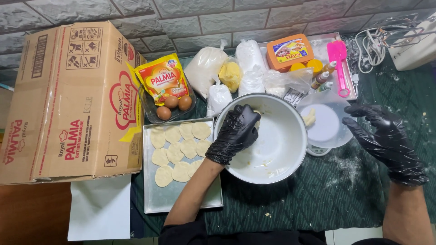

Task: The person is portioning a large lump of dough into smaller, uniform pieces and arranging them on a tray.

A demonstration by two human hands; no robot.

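My left hand, in a black glove, reaches into a large metal bowl and closes on a small piece of pale dough by the bowl's far wall. The bowl's bottom carries dough smears. My right hand, also gloved, hovers open and empty over the green cloth to the right of the bowl. Left of the bowl lies a flat metal tray bearing several flattened dough rounds in its far half.
A big cardboard box fills the left. Behind the tray are a yellow pouch and eggs in a dish, then bags of flour. A scale with a plastic lid, an orange tub, a pink spatula and a hand mixer stand at the back right.
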